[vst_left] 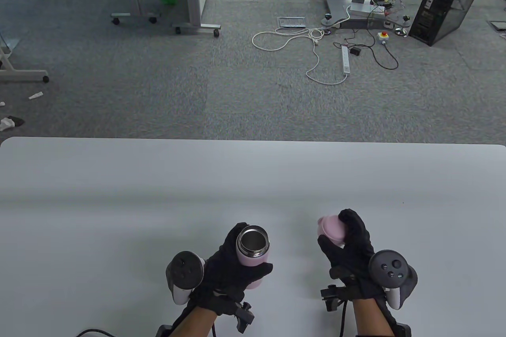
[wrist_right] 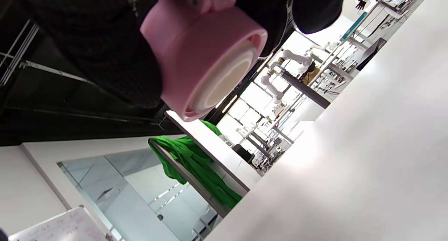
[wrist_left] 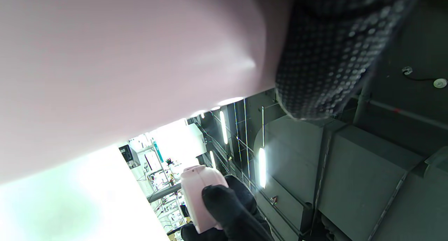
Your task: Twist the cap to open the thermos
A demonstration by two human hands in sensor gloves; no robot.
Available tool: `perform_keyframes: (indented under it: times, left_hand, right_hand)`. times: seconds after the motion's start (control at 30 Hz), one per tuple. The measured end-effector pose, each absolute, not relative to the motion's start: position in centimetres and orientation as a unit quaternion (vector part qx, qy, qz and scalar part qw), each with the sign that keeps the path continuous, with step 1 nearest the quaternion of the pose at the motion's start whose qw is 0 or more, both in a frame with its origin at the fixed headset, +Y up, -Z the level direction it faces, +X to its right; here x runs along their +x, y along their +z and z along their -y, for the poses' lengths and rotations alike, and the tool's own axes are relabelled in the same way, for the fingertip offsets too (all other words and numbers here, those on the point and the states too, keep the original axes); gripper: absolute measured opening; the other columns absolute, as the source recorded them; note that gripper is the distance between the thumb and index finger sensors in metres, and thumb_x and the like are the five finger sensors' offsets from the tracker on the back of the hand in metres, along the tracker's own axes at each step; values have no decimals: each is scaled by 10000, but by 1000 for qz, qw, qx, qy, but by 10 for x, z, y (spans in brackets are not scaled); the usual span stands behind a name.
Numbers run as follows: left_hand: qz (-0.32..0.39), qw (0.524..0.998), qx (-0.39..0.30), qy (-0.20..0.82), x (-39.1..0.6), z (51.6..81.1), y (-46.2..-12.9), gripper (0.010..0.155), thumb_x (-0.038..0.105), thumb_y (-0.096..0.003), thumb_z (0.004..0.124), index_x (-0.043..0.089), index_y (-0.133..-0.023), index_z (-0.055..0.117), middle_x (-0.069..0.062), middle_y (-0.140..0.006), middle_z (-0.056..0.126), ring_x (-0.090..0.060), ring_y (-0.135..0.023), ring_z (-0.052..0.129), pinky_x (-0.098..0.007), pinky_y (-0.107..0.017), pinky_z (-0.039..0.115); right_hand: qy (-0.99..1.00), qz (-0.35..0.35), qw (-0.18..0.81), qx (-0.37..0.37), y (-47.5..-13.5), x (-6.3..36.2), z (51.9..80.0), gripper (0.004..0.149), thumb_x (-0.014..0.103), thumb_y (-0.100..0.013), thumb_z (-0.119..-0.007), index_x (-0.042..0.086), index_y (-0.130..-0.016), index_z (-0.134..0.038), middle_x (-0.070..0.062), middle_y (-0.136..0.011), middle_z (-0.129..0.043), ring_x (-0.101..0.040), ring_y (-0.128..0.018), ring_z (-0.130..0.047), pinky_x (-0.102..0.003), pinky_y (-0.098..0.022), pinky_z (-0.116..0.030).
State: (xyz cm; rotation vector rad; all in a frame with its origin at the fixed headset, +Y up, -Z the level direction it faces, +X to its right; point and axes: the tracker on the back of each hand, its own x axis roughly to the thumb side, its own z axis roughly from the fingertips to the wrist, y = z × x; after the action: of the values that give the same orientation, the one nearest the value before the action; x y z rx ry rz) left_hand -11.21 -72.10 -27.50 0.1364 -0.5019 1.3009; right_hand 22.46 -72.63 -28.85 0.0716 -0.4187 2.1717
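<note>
Thermos (vst_left: 253, 248) lower centre of table view, upright, long axis vertical, steel mouth bare and facing up. Left hand (vst_left: 231, 270) grip wraps pink body, held above counter (vst_left: 118, 194). Cap (vst_left: 331, 229) already off, lower right of centre, clear gap from mouth, level with it. Right hand (vst_left: 350, 248) grip clenched round cap; right wrist view shows cap's threaded underside open. Twist looks done; likely remaining: set cap down, right hand nearer.
</note>
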Motion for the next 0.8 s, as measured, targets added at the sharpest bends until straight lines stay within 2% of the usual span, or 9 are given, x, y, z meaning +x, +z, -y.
perform_keyframes:
  times: [0.17,0.37,0.8]
  left_hand:
    - [231,766,61,597,-112,722,-275,1146,577,-168,1000,140,-1074,449,-195,-1107,527,-487,-978,600,-680,-645,567]
    - [229,765,63,599,-113,722,-275,1147,576,-168,1000,141,-1075,449,-193,-1108,527,-487,-979,599,-682,-646,565]
    - [227,762,68,603,-117,721,-276,1145,575,-169,1001,145,-1075,448,-188,-1111,525,-485,-982,598,-681,-646,565]
  right_hand:
    - [895,138,424,21,-293,219,738,859,354,-480,-1004,149,-1113,-462,-254,-1144,-477,-527,-988,-601,-686,-749,-471]
    - [918,86,386,-23,-295,225,754,859,344,-494,-985,129,-1121,-438,-285,-1134,-462,-551,-982,-602,-686,-741,-480]
    - [945,32,322,-44,-299,219,771,876,352,-477,-1001,114,-1122,-459,-285,-1125,-509,-554,-962,-657,-677,-731,-514]
